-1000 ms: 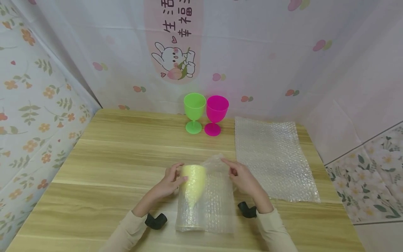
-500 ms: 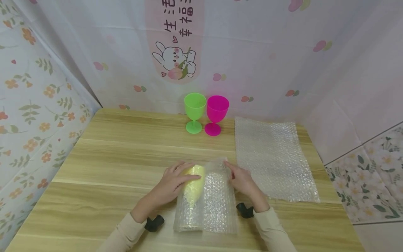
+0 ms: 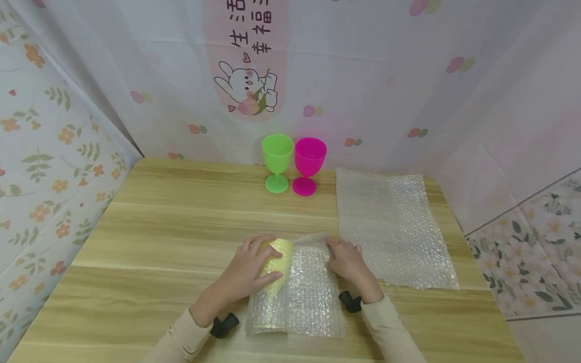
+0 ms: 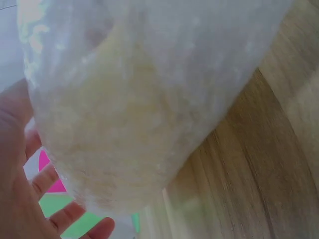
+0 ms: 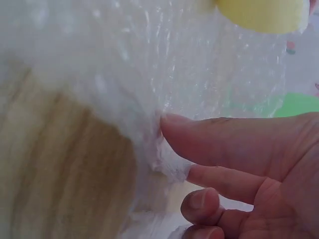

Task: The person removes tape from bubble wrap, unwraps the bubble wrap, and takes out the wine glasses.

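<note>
A yellow goblet [image 3: 284, 248] lies rolled in a sheet of bubble wrap [image 3: 313, 297] at the front of the table, its bowl showing through the layers. My left hand [image 3: 245, 269] grips the wrapped bowl from the left, thumb across the top. In the left wrist view, the fingers [image 4: 67, 216] curl round the side of the roll. At the sheet's far right corner, my right hand [image 3: 349, 259] holds the loose edge. The right wrist view shows the right thumb [image 5: 199, 137] and index finger pinching the bubble wrap, with the goblet's yellow rim [image 5: 264, 15] above.
Upright at the back stand a green goblet [image 3: 277, 154] and a magenta goblet [image 3: 310, 156], side by side. Another flat bubble wrap sheet [image 3: 395, 227] lies to the right, close to my right hand. A printed cloth [image 3: 363, 91] hangs behind the wooden table [image 3: 172, 222].
My left hand has moved from the goblet's rim side to over the wrapped bowl. The roll has shifted slightly left, and the right hand's corner of the sheet sits lower.
</note>
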{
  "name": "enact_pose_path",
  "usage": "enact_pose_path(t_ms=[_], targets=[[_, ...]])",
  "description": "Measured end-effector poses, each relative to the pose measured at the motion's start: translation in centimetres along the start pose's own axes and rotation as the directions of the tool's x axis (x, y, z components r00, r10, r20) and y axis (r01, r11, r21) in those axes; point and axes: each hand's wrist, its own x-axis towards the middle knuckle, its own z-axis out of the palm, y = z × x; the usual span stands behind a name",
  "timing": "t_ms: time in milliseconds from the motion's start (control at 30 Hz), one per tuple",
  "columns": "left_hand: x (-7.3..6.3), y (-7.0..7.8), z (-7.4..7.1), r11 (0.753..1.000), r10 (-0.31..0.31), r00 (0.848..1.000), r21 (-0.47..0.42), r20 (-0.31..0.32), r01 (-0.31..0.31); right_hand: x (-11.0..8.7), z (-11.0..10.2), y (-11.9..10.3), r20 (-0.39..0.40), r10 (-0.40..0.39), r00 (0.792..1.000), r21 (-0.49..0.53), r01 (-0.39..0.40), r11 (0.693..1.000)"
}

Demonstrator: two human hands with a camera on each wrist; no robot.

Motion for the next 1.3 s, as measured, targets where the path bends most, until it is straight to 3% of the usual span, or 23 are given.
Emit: enact_pose_path(t_ms=[200,333,567,767,933,1033,1167,1300], targets=[[0.0,0.2,0.1,1.0,-0.004,1.0,-0.015,0.013,0.004,-0.8,-0.3,-1.4,-0.034,-0.041,0.999,0.08,0.044,0.996],[0.0,0.2,0.0,0.999,-0.022,0.999,-0.023,0.024,0.022,-2.3,-0.6,-3.3,-0.031,-0.139,0.99,0.189,0.142,0.972],[0.0,0.3,-0.1,1.0,-0.02,1.0,-0.02,0.018,0.021,-4.3,0.4,-4.9,0.093,-0.31,0.946,0.174,0.291,0.941],[-0.3,0.1,-0.3,0.995,-0.053,0.998,-0.08,0.022,0.055,-4.7,2.0,-5.0,0.196,-0.321,0.927,0.072,0.313,0.947],[-0.7,-0.5,-0.7,0.966,-0.111,0.993,-0.23,0.036,0.116,-4.9,2.6,-4.9,0.222,-0.292,0.93,0.07,0.283,0.956],[-0.9,-0.8,-0.9,0.953,-0.128,0.991,-0.274,0.033,0.132,-4.9,3.0,-4.8,0.207,-0.283,0.936,0.069,0.275,0.959],[-0.7,-0.1,-1.1,0.969,-0.129,0.991,-0.209,0.029,0.132,-4.9,3.3,-4.5,0.17,-0.295,0.94,0.035,0.293,0.955],[-0.2,2.0,-1.2,0.998,-0.015,0.999,-0.067,0.04,0.017,-4.9,3.6,-4.3,0.143,-0.302,0.942,0.018,0.303,0.953]])
